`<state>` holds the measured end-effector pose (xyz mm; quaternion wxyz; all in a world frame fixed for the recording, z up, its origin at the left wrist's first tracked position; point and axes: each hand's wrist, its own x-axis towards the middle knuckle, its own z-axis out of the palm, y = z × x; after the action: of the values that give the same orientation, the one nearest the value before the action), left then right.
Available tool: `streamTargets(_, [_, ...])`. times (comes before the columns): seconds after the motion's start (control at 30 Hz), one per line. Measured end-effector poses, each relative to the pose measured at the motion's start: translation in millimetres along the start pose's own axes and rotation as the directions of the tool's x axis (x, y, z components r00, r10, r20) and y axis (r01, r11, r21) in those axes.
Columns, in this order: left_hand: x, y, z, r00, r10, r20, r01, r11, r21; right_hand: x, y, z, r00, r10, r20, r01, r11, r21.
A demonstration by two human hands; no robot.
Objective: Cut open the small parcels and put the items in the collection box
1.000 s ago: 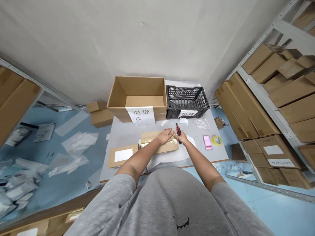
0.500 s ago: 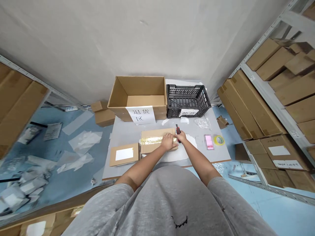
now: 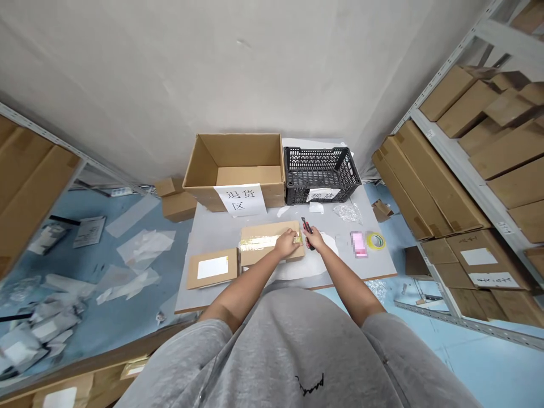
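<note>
A taped cardboard box [image 3: 259, 256] lies on the table in front of me, with shiny yellowish packing tape [image 3: 257, 243] along its top. My left hand [image 3: 287, 245] is at the box's right end, its fingers curled and closed on the tape there. Just off that end, my right hand [image 3: 315, 238] grips a red and black utility knife [image 3: 306, 226], its tip pointing away from me. A smaller cardboard box [image 3: 193, 277] with a white label sits to the left. White paper [image 3: 325, 259] lies partly beneath the taped box.
Behind stand a large open carton [image 3: 250, 196] with a paper sign and a black plastic crate [image 3: 323, 177]. Bubble wrap [image 3: 348, 213], a pixelated pink item [image 3: 358, 245] and a tape roll [image 3: 376, 241] lie rightward. Loaded shelves [image 3: 450, 164] flank the table [image 3: 378, 268].
My left hand's fingers have curled at the box's right end, where they lay flatter before. My right hand has drawn slightly away from the box with the knife. The view has shifted a little.
</note>
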<state>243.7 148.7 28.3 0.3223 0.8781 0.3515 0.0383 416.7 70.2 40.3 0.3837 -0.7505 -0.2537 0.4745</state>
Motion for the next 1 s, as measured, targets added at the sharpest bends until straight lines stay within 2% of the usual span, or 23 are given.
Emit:
streamTargets(0.13, [4, -5, 3.4, 0.998, 0.013, -0.065, -0.015, 0.999, -0.03, -40, 26, -26, 0.989, -0.051, 0.136, 0.047, 0.998, 0.031])
streamTargets(0.23, [6, -6, 5.3, 0.996, 0.001, -0.092, -0.006, 0.998, -0.056, -58, 35, -31, 0.982, -0.049, 0.185, 0.051, 0.999, -0.004])
streamTargets(0.57, [7, -6, 3.6, 0.991, -0.07, -0.114, 0.043, 0.975, -0.219, -71, 38, -17, 0.992, 0.018, 0.125, -0.016, 1.0, -0.013])
streamTargets(0.77, [5, -6, 4.4, 0.989, -0.045, -0.143, 0.009, 0.97, -0.243, -69, 29, -9, 0.994, 0.01, 0.111, -0.007, 1.0, -0.028])
streamTargets(1.0, [4, -3, 5.0, 0.981, -0.102, -0.164, 0.053, 0.958, -0.281, -76, 32, -10, 0.991, 0.072, 0.109, -0.069, 0.997, -0.028])
